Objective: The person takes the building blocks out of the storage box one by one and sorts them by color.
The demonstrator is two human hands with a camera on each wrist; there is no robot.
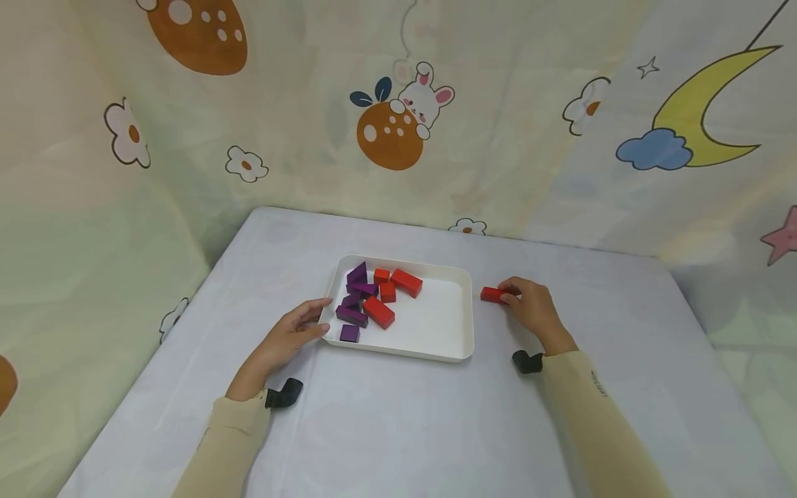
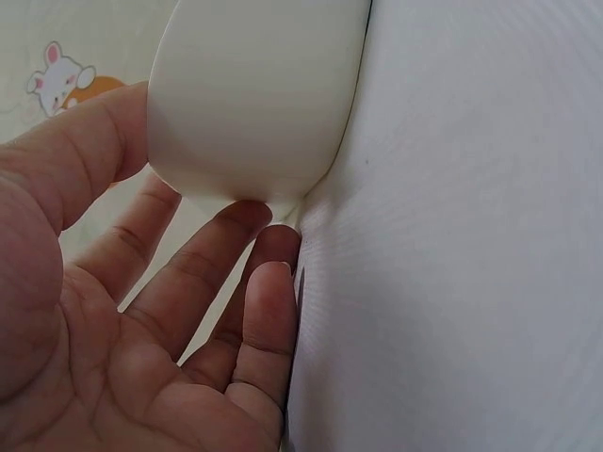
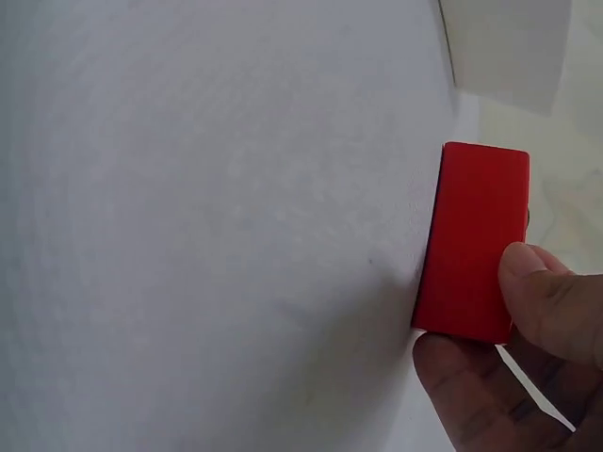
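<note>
A white tray (image 1: 432, 325) holds purple blocks (image 1: 352, 316) and red blocks (image 1: 379, 312), grouped at its left side. My left hand (image 1: 288, 339) touches the tray's left end, thumb and fingers spread along it. In the left wrist view, the thumb (image 2: 104, 137) meets the tray's rim and other fingertips rest against its wall (image 2: 254, 104). To the right of the tray, my right hand (image 1: 530, 304) pinches a red rectangular block (image 1: 492, 295) between thumb and fingers. The right wrist view shows this block (image 3: 476, 240) at the tabletop, apart from the tray.
A white cloth covers the table (image 1: 398, 429). Behind it hangs a pale curtain (image 1: 311, 104) with cartoon prints, which also runs along both sides. Black wrist cameras, one on the left wrist (image 1: 285, 393) and one on the right (image 1: 527, 362), stick out inward above the table.
</note>
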